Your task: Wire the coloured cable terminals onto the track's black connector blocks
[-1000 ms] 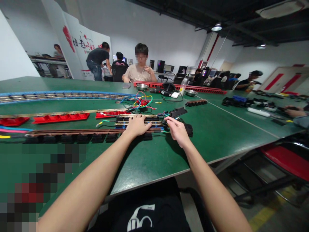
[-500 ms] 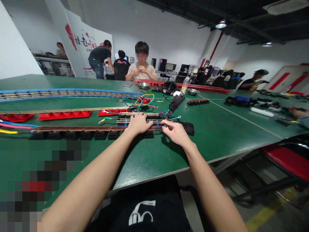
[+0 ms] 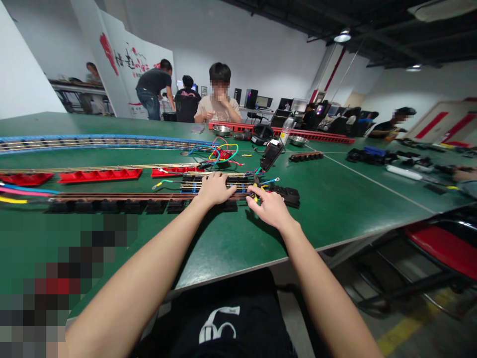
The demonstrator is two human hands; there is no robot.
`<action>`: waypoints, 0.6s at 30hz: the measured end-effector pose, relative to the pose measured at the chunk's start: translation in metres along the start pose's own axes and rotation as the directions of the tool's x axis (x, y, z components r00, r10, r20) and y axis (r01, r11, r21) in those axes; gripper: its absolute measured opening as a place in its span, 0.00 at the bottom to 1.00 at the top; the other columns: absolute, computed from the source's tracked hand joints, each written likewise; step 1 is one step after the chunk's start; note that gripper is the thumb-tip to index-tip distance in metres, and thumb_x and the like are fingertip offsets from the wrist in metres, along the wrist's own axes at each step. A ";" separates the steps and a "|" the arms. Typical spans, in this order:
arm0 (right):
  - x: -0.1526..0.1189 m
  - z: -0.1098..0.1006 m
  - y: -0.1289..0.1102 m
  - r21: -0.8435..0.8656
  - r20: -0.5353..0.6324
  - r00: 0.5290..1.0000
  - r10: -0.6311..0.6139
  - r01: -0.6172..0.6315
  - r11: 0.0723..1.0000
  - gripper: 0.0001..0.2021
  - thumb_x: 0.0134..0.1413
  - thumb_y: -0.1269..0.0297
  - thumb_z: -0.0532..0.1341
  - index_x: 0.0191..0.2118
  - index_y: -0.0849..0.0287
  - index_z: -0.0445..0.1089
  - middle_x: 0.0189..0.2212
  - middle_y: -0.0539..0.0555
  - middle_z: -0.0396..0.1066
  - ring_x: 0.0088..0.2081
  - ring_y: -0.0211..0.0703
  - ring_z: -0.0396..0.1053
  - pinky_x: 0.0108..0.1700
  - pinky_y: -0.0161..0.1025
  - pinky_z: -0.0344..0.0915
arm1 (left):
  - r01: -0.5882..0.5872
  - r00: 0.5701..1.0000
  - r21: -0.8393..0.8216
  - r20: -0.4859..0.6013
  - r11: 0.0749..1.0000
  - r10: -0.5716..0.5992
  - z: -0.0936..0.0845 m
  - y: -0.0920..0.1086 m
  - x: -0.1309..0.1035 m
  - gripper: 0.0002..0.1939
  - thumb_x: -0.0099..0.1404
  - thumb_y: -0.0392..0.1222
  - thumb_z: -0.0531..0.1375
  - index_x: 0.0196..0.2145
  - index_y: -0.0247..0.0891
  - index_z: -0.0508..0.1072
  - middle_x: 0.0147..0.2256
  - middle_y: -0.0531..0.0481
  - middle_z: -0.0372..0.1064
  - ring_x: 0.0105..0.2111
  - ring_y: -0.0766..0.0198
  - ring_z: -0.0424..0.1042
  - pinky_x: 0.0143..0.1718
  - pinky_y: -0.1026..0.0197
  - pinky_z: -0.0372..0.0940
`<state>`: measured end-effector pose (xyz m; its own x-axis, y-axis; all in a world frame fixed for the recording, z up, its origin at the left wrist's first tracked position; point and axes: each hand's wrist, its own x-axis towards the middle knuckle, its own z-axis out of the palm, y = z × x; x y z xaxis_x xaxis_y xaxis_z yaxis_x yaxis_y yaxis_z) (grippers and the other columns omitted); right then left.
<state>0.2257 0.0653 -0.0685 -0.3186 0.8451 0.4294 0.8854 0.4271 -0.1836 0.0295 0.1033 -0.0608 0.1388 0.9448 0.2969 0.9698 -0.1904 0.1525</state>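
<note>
Rail section (image 3: pixel 189 187), black-and-blue, plastic-looking, with brass-coloured rods, lies on the green surface (image 3: pixel 223 256); I judge it light, stiff, best held edgewise. My left grip (image 3: pixel 214 190) spreads across it; my right grip (image 3: pixel 272 206) half-curls at its right end, hold unclear.

A workshop with an office-like far side: a wide green-topped bench (image 3: pixel 354 199) carries a short black-and-blue plastic section with brass-coloured rods (image 3: pixel 191 186), a long blue plastic rail strip (image 3: pixel 93 139) and a tangle of thin multicoloured wires (image 3: pixel 236 153), while black box-shaped computer towers (image 3: pixel 251 99) and flat dark-framed monitors (image 3: pixel 264 102) stand near the pale wall (image 3: pixel 268 54) under a dark, exposed-beam ceiling (image 3: pixel 357 17)
</note>
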 end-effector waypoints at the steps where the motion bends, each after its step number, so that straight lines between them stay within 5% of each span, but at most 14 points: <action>1: 0.000 0.001 0.000 0.001 -0.008 1.000 -0.003 0.003 1.000 0.21 0.59 0.51 0.55 0.55 0.49 0.70 0.32 0.55 0.78 0.31 0.49 0.75 0.35 0.39 0.63 | 0.000 1.000 0.002 -0.001 1.000 0.000 0.000 0.000 0.000 0.29 0.65 0.59 0.48 0.57 0.40 0.67 0.58 0.40 0.63 0.59 0.47 0.60 0.56 0.45 0.57; 6: 0.001 -0.001 0.000 0.093 -0.043 0.999 0.018 -0.014 0.996 0.19 0.64 0.54 0.50 0.55 0.52 0.68 0.27 0.53 0.75 0.27 0.46 0.72 0.31 0.36 0.60 | -0.008 1.000 0.011 -0.011 1.000 0.008 0.003 -0.001 0.001 0.29 0.65 0.59 0.48 0.56 0.40 0.68 0.58 0.40 0.64 0.58 0.47 0.61 0.55 0.45 0.57; 11: 0.000 -0.003 0.001 0.367 -0.050 0.994 0.099 -0.074 0.927 0.21 0.65 0.51 0.48 0.56 0.54 0.65 0.21 0.48 0.70 0.22 0.41 0.69 0.28 0.34 0.60 | -0.013 1.000 0.015 -0.014 1.000 0.013 0.001 0.000 0.001 0.29 0.65 0.59 0.48 0.56 0.40 0.68 0.57 0.39 0.65 0.57 0.47 0.62 0.54 0.45 0.58; 18: 0.005 0.001 0.002 0.798 0.115 0.957 0.266 -0.248 0.549 0.27 0.60 0.38 0.47 0.55 0.52 0.57 0.21 0.43 0.68 0.13 0.33 0.60 0.15 0.28 0.53 | -0.008 1.000 0.003 0.005 1.000 0.008 0.001 0.000 0.000 0.30 0.65 0.59 0.48 0.57 0.39 0.67 0.58 0.39 0.63 0.58 0.47 0.60 0.55 0.44 0.58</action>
<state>0.2255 0.0703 -0.0681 -0.1080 0.9593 0.2608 0.2947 0.2814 -0.9132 0.0295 0.1040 -0.0614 0.1474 0.9445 0.2936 0.9693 -0.1970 0.1472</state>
